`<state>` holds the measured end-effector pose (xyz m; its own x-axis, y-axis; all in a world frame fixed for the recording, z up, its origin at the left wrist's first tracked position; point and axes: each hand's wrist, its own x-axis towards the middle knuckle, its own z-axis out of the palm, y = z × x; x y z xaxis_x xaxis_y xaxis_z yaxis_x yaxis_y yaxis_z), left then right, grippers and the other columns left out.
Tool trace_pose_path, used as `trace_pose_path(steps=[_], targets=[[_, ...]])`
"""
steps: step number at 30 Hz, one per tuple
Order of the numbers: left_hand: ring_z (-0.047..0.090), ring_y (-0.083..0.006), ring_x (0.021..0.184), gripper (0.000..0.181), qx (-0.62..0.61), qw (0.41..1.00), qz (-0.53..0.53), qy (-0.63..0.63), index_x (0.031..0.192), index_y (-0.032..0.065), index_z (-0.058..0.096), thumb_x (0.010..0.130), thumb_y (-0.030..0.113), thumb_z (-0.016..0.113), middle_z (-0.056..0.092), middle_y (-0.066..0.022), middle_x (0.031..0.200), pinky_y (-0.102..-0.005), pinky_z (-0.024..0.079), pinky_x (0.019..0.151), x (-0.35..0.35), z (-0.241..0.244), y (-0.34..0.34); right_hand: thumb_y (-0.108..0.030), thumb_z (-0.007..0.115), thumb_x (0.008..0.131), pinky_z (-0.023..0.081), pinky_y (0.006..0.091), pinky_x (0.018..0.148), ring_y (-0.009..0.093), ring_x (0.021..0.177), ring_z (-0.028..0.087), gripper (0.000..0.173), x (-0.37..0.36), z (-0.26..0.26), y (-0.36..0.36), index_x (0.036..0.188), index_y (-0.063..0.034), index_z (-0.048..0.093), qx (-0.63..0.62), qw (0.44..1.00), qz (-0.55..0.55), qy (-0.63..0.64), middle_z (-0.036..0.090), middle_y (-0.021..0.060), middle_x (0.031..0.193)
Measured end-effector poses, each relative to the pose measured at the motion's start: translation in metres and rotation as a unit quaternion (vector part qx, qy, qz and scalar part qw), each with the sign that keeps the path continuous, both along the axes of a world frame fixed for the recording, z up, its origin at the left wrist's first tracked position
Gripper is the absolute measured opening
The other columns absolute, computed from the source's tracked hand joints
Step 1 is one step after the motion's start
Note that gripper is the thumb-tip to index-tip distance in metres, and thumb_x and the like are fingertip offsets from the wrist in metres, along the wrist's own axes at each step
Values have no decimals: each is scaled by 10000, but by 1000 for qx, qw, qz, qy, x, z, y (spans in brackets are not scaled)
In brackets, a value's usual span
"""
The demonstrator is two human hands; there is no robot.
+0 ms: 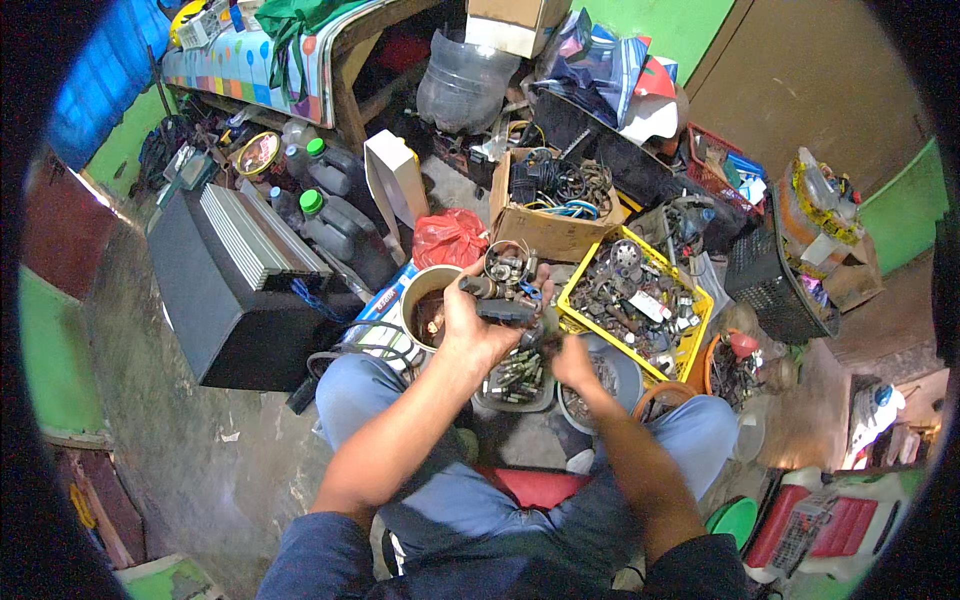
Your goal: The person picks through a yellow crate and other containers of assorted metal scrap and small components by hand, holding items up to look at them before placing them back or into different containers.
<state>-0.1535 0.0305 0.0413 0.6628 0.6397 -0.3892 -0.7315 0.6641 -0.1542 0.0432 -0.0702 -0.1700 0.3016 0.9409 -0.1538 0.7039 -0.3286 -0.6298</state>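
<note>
My left hand (pixel 480 319) cradles a handful of small parts above the containers. Among them are a round metal hose clamp (pixel 508 262), a black plastic part (pixel 506 310) and a small blue piece (pixel 530 290). Just right of it, my right hand (pixel 574 364) is blurred with its fingers curled, so what it grips cannot be made out. Below both hands sits a clear tub (pixel 517 401) of small cylindrical metal pieces. A round grey tub (pixel 637 379) of small parts lies under my right hand. Behind my left hand stands a cream bucket (pixel 409 307) with brownish contents.
A yellow crate (pixel 694 349) of mixed hardware stands to the right, with a cardboard box (pixel 544 231) of cables behind it. A red plastic bag (pixel 450 236) sits near the bucket. On the left are a black speaker box (pixel 225 300) and dark jugs with green caps (pixel 341 225).
</note>
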Motion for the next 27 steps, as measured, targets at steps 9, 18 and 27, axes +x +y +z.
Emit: trace_pose_path(steps=[9,18,27], targets=[[588,-375,1054,390,44,998,31,-11,1162,-4,593,955,278,419,610,-225,1122,-534,492,958,12,30,-9,-72,619,927,531,285,753,148,832,678,157,0,273,27,1055,12,655,254,952,49,161,708,94,939],[606,-357,1082,429,149,987,-38,-37,1226,10,548,967,308,381,616,-221,1152,-505,483,964,52,17,-11,-20,710,814,530,365,795,288,906,671,207,10,283,-4,1021,-18,694,338,919,203,24,656,138,985],[603,-355,1090,406,106,991,-71,36,1192,52,581,970,324,378,604,-219,1208,-516,469,965,112,19,-13,-47,698,818,544,415,730,333,862,664,204,48,275,-14,1021,-51,685,304,940,145,-61,602,118,980]])
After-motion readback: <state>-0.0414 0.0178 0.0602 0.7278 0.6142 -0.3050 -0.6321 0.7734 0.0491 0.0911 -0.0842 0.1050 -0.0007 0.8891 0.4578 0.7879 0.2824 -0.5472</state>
